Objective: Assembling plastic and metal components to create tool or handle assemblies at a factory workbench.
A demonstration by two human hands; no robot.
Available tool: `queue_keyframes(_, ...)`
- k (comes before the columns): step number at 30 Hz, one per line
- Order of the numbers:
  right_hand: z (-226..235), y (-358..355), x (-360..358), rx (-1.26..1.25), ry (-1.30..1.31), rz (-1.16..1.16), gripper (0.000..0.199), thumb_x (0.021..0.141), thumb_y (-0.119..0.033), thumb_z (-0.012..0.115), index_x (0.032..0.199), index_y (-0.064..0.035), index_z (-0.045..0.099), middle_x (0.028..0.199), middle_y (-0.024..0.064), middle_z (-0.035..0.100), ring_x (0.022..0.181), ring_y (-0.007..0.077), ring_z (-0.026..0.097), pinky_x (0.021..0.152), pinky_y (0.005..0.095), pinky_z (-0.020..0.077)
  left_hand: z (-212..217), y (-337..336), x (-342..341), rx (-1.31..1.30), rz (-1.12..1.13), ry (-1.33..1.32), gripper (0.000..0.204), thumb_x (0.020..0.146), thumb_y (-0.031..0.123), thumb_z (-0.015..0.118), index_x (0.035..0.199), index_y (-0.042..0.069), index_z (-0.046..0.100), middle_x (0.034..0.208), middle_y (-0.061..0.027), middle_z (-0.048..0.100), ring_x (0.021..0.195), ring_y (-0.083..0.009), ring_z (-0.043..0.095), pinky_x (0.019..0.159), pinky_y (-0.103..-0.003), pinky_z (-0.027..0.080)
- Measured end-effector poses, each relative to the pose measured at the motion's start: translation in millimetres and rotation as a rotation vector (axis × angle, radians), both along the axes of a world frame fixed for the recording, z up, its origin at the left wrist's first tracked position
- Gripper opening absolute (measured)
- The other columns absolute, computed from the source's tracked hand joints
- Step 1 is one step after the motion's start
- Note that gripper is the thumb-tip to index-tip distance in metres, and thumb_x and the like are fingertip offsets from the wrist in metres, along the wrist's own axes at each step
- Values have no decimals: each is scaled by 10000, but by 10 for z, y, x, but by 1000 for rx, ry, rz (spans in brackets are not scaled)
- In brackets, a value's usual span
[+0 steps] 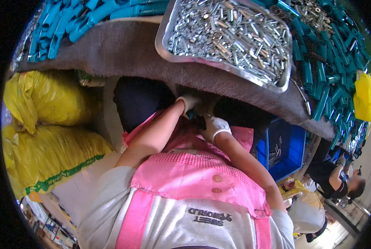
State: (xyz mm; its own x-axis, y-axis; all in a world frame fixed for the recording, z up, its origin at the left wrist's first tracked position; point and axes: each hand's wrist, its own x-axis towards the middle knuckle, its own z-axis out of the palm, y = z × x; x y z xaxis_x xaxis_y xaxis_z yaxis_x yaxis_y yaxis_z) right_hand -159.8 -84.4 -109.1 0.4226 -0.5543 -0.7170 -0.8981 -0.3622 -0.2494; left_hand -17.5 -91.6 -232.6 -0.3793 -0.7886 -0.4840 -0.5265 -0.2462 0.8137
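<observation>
Both of my hands wear white gloves and meet over my lap, just below the table edge. My left hand is closed, its fingers curled downward around a small teal piece, which is mostly hidden. Close beside it, my right hand has its fingers bent together toward the same spot. What the right fingers pinch is too dark and small to make out. Ahead of the hands, on the table, stands a metal tray heaped with small silvery metal pieces.
Teal plastic parts lie at the far left, and more teal parts, mixed with springs, at the right. Brown cloth covers the table. A blue bin stands right, yellow sacks left. Another person sits far right.
</observation>
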Motion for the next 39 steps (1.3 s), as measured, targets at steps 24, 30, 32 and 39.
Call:
queue_keyframes(24, 8, -36, -121, -42, -98, 74, 199, 767, -166, 533, 820, -56, 690, 902, 181, 658, 844, 311, 649, 713, 400, 523, 474, 218, -232, -84, 341, -64, 494, 881, 437, 402, 1100, 33, 582, 956, -205, 637, 920, -379, 601, 815, -428, 474)
queue_keyframes(30, 1510, 472, -1526, -496, -453, -394, 463, 677, -272, 684, 1073, -78, 543, 953, 166, 559, 844, 354, 579, 700, 429, 485, 724, 30, 282, -1309, -484, -1034, 255, 837, 161, 470, 1065, 73, 541, 1038, -111, 562, 927, -235, 548, 817, -398, 438)
queue_keyframes(32, 1784, 1042, -2002, -614, -586, -585, 496, 671, -166, 684, 1125, -57, 517, 996, 190, 591, 897, 347, 591, 758, 404, 486, 978, -54, 294, -1016, -362, -1177, 401, 869, 203, 436, 1251, 87, 472, 1288, -133, 473, 1149, -264, 473, 981, -405, 367)
queue_keyframes(39, 2358, 3947, -3301, -332, -214, -1684, 552, 647, -46, 648, 1181, 0, 512, 737, 2, 564, 554, 66, 520, 497, 201, 433, 436, -483, -89, -983, 83, -137, 472, 936, 315, 280, 1305, 65, 437, 1368, -92, 416, 1233, -306, 398, 1026, -436, 314)
